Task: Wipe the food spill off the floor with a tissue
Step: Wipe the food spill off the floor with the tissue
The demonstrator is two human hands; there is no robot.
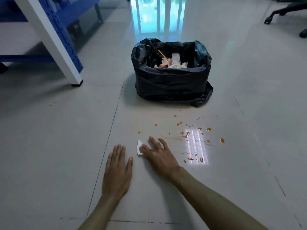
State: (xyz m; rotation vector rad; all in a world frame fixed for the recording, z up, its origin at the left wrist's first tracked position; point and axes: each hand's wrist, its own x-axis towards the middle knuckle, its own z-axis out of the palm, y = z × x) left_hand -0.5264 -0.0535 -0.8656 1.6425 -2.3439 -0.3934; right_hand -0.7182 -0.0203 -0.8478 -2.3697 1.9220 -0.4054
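Note:
Orange sauce drops and smears, the food spill (187, 134), lie scattered over the pale floor tiles in front of the bin. My right hand (158, 154) presses flat on a white tissue (139, 146) at the spill's left edge; only a corner of the tissue sticks out past my fingers. To its left, my left hand (117, 171) rests palm down on the floor with fingers spread and nothing under it. More drops (195, 159) sit to the right of my right hand.
A bin lined with a black bag (171, 80) stands just beyond the spill, holding used tissues and food scraps. A white table leg with a blue frame (54, 42) rises at the left. Office chair casters (269, 19) are at the far right.

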